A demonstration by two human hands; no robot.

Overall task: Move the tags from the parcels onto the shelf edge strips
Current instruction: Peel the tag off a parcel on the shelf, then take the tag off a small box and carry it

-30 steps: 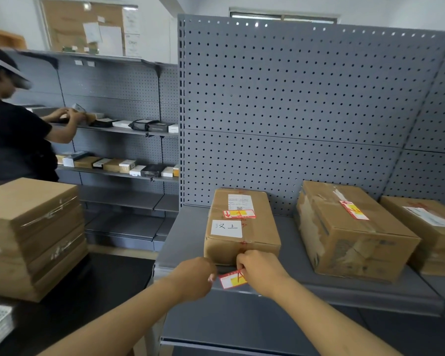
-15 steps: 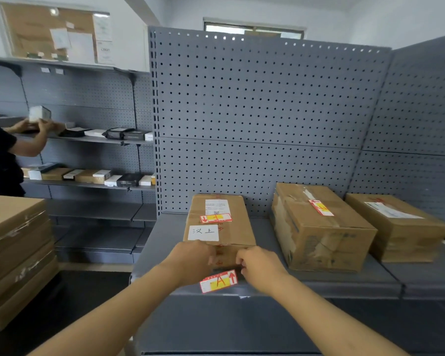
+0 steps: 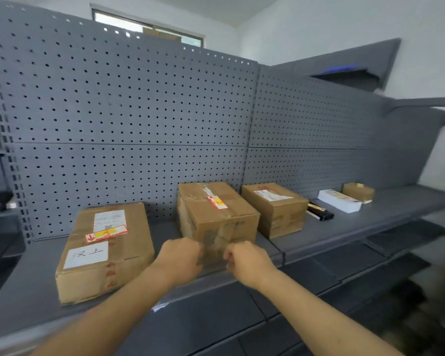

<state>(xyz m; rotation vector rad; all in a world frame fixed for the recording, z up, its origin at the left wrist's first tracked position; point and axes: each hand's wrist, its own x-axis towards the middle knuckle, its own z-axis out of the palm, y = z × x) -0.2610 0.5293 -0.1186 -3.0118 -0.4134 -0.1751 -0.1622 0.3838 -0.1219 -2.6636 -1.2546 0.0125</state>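
Three cardboard parcels stand on the grey shelf. The left parcel [image 3: 129,255] carries a red-and-yellow tag [image 3: 106,233] and a white handwritten label. The middle parcel [image 3: 231,222] has a red-and-yellow tag [image 3: 217,202] on its top. The right parcel [image 3: 280,217] shows only a white shipping label. My left hand [image 3: 180,258] and my right hand [image 3: 247,260] hover with curled fingers just in front of the middle parcel's front face, above the shelf edge strip [image 3: 216,281]. I see nothing in either hand. A blurred reddish mark [image 3: 93,310] sits on the strip below the left parcel.
Grey pegboard [image 3: 129,111] backs the shelf. Further right lie a black-and-gold item [image 3: 319,212], a white box [image 3: 339,200] and a small carton [image 3: 359,192]. Dark lower shelves [image 3: 344,268] step out below. A whitish scrap [image 3: 159,307] hangs at the strip.
The view has swung right. Both hands moved from the left parcel's front to the middle parcel's front, and the red-and-yellow tag held between them is no longer in them.
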